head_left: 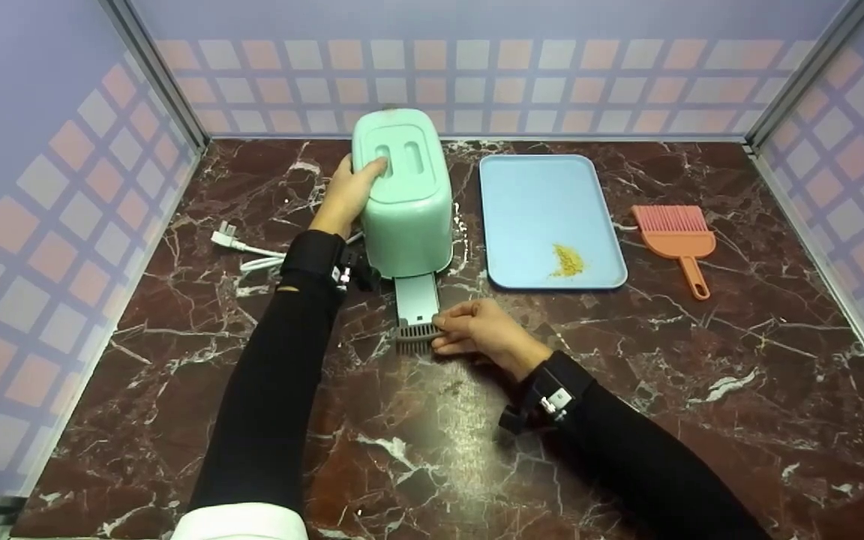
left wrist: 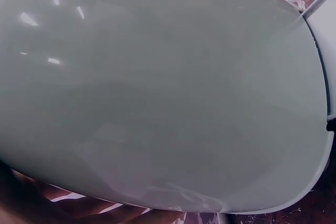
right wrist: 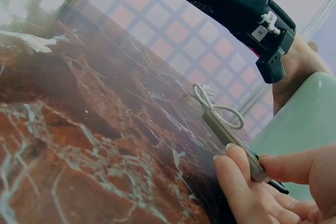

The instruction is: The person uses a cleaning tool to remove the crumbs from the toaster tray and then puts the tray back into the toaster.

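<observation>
A mint-green toaster (head_left: pixel 406 225) stands upright near the back of the table, with two slot-shaped recesses on top. My left hand (head_left: pixel 349 193) grips its left side, thumb on top by one recess. The toaster's smooth wall (left wrist: pixel 168 93) fills most of the left wrist view, with fingers (left wrist: pixel 100 205) along its lower edge. A silvery crumb tray (head_left: pixel 415 294) sticks out from the toaster's lower front. My right hand (head_left: pixel 488 335) pinches the right end of the tray's slotted grey front. In the right wrist view, thumb and fingers hold that grey edge (right wrist: pixel 231 137).
A light-blue tray (head_left: pixel 537 214) with a small heap of yellow crumbs (head_left: pixel 568 261) lies right of the toaster. Farther right is an orange brush (head_left: pixel 679 238) with pink bristles. A white power cord with a plug (head_left: pixel 226 238) lies on the left. Patterned panels enclose the marbled table.
</observation>
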Motion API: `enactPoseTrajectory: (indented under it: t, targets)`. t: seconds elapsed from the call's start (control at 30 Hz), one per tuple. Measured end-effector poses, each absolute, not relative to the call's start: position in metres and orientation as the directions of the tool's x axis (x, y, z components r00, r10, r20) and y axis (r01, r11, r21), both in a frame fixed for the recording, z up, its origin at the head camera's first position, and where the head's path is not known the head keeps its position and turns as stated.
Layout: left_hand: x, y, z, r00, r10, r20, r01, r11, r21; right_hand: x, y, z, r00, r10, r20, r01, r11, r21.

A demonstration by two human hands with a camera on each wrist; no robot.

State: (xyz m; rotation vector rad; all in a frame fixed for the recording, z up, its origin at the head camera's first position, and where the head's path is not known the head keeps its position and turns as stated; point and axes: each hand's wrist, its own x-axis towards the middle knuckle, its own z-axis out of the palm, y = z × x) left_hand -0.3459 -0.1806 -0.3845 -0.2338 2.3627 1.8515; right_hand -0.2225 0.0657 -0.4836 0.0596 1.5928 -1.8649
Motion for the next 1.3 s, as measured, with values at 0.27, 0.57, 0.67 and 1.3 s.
enactPoseTrajectory:
  t: [0.27, 0.57, 0.67, 1.3]
  targets:
    - [-0.347, -0.180, -0.384, -0.979, -0.062, -0.193, -0.202, 0.237, 0.950, -0.229, 0.058, -0.480, -0.797, -0.416, -0.438, 0.480, 0.004, -0.877]
    - [-0.347, -0.179, -0.383, -0.980, -0.053, -0.192, -0.199, 0.236, 0.951, -0.243, 0.055, -0.478, -0.827, -0.343, -0.445, 0.473, 0.003, -0.881]
    - [-0.346, -0.180, -0.382, -0.978, -0.038, -0.205, -0.208, 0.239, 0.948, -0.249, 0.053, -0.477, -0.835, -0.324, -0.444, 0.472, -0.008, -0.882]
    - [-0.346, -0.179, -0.383, -0.979, -0.060, -0.197, -0.205, 0.225, 0.952, -0.275, 0.043, -0.480, -0.857, -0.291, -0.425, 0.479, -0.149, -0.865]
